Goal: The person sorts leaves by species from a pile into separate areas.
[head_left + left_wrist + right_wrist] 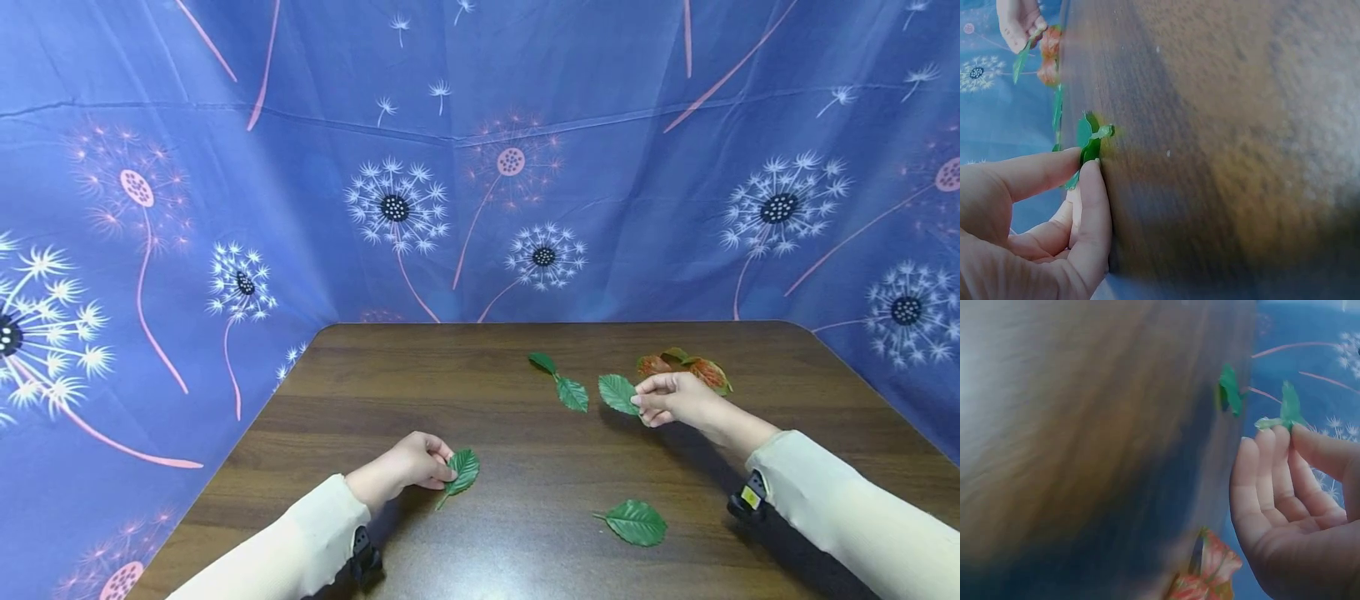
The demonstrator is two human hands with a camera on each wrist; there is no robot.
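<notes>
My left hand (414,462) pinches a green leaf (465,471) between thumb and index finger, low over the left-middle of the table; its short stem points toward the front. In the left wrist view the leaf (1090,147) is seen edge-on at the fingertips (1090,172). Farther back on the right, my right hand (678,402) pinches another green leaf (617,393) by its edge, and that leaf (1290,403) stands up from the fingertips in the right wrist view. A single leaf (636,523) lies flat at the front, stem pointing left.
Two more green leaves (572,394) lie end to end at the back middle of the wooden table (360,392). Behind my right hand is a cluster of orange-red and green leaves (708,373). A blue dandelion-print cloth (622,200) hangs along the back and sides.
</notes>
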